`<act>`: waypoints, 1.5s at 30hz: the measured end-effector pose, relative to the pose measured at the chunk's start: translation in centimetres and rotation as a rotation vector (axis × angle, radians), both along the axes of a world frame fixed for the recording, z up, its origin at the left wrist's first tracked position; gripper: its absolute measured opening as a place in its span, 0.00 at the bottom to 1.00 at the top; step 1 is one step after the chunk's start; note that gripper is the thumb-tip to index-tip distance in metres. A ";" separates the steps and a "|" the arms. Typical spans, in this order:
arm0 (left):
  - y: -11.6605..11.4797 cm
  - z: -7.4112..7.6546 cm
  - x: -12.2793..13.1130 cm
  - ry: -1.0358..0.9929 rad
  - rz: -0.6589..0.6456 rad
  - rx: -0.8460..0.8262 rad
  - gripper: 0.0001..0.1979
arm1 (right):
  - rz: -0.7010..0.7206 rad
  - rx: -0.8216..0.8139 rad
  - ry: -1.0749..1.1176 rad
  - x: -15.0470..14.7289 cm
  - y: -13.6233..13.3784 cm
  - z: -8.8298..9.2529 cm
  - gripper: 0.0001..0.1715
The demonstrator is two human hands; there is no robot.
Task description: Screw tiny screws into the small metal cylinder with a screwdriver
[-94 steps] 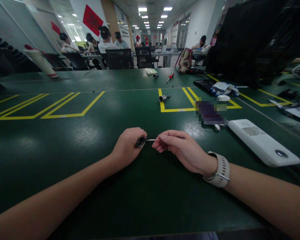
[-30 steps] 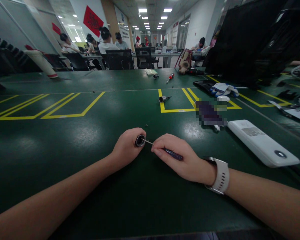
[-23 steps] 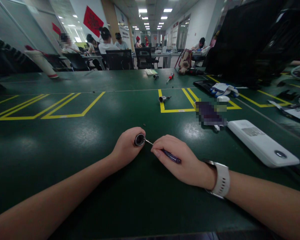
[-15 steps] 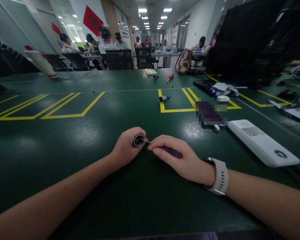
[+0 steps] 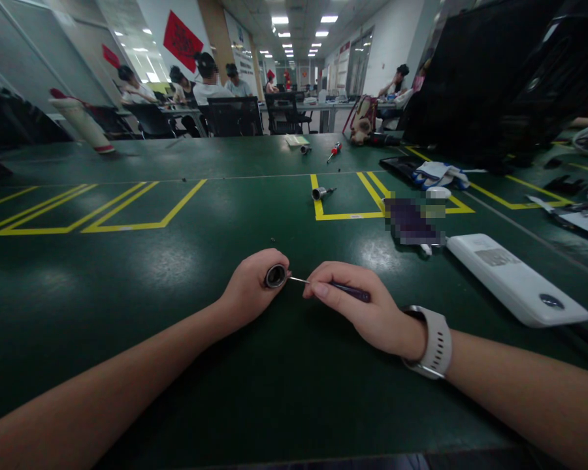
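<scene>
My left hand [image 5: 251, 289] is closed around a round metal housing [image 5: 276, 277], whose open ring end faces me; the rest of it is hidden in the palm. In my right hand [image 5: 349, 297] is a screwdriver with a dark purple handle [image 5: 353, 291], held between thumb and fingers. Its thin shaft [image 5: 298, 280] points left, and the tip is at the right rim of the housing. Whether the tip touches the rim, I cannot tell. A tiny dark part [image 5: 273, 239] lies on the green table [image 5: 215, 405] just beyond my left hand.
Beyond my hands, a metal part with a shaft [image 5: 319, 193] lies inside yellow tape. Farther back is a red screwdriver [image 5: 334, 153]. To the right are a white power bank [image 5: 517, 281], a blurred-out dark phone-like object [image 5: 411, 222] and gloves [image 5: 438, 175]. People sit in the background.
The screwdriver has drawn back to the right with my right hand, its tip leaving the housing's opening for the rim. The housing has shifted and turned slightly in my left hand.
</scene>
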State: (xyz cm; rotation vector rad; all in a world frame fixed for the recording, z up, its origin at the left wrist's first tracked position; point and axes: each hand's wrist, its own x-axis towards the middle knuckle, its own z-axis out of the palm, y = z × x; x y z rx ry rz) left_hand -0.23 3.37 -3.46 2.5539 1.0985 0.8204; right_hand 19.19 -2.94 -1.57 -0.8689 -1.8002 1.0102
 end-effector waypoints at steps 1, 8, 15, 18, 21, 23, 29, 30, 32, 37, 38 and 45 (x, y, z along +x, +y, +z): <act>0.0 0.0 0.0 0.004 -0.002 0.006 0.05 | -0.005 -0.017 0.002 0.0 0.0 0.0 0.09; -0.1 0.0 -0.1 0.027 -0.002 0.024 0.05 | 0.046 -0.355 0.309 -0.4 0.5 -1.0 0.09; -0.1 0.1 0.0 -0.070 0.037 0.006 0.05 | 0.174 -0.735 0.673 -0.3 1.6 -1.8 0.11; 0.0 0.2 0.1 -0.069 0.055 0.003 0.06 | 0.171 -0.728 0.680 -0.4 1.4 -1.8 0.10; 0.1 0.1 0.1 -0.039 0.064 0.018 0.06 | 0.108 -0.639 0.621 -0.6 0.9 -1.5 0.08; 0.1 0.1 0.1 -0.014 0.059 0.032 0.06 | 0.077 -0.605 0.569 -0.8 0.6 -1.4 0.07; 0.1 0.0 -0.1 0.043 0.036 0.051 0.06 | 0.144 -0.697 0.626 -0.5 1.1 -1.6 0.09; 0.1 0.0 -0.1 0.046 0.029 0.045 0.06 | 0.163 -0.726 0.647 -0.4 1.3 -1.7 0.10; 0.1 0.0 -0.1 0.036 0.024 0.033 0.06 | 0.176 -0.776 0.677 -0.3 1.6 -1.8 0.11; 0.2 -0.1 -0.1 -0.023 0.032 0.024 0.05 | 0.152 -0.851 0.722 -0.3 1.8 -1.7 0.11; 0.2 -0.1 -0.1 -0.032 0.035 0.024 0.05 | 0.150 -0.866 0.734 -0.3 1.8 -1.7 0.11; 0.4 -0.2 -0.2 -0.006 0.069 0.025 0.05 | 0.108 -0.929 0.804 -0.3 1.8 -1.4 0.12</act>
